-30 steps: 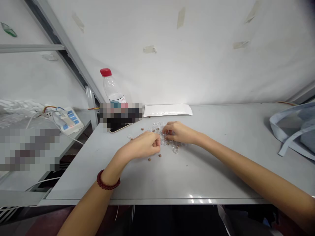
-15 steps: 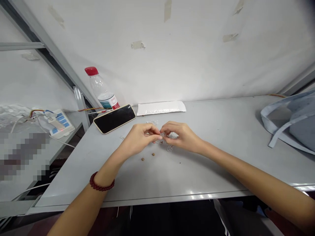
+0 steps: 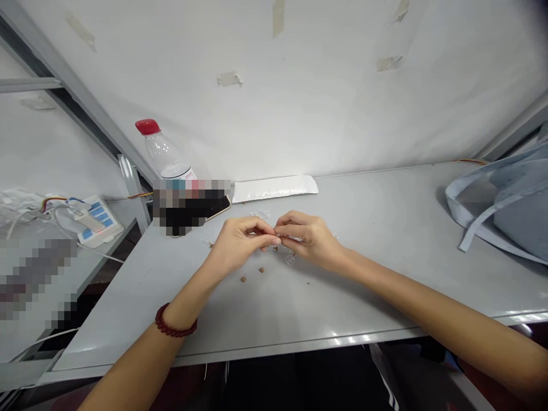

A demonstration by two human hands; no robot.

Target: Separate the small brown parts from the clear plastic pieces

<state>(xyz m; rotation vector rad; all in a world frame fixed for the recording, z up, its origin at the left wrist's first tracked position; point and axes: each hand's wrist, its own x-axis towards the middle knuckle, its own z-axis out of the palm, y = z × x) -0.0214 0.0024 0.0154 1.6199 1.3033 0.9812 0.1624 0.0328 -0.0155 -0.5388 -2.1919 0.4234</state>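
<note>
Head view | Hands: left hand (image 3: 242,246) and right hand (image 3: 310,238) meet at the fingertips, pinching a small clear piece (image 3: 287,239), its exact form unclear | Nearby: brown pellets (image 3: 261,270) and clear plastic scraps (image 3: 259,214) lie loose on the gray table (image 3: 377,297), below the white padded envelope (image 3: 274,188) | Status: only the clear piece is held

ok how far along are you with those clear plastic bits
Done, it seems: brown pellets lie loose on the table, apart from the plastic. In hand: left hand and right hand pinch a small clear piece together. Left to do: clear pieces lying beyond the hands.
</note>
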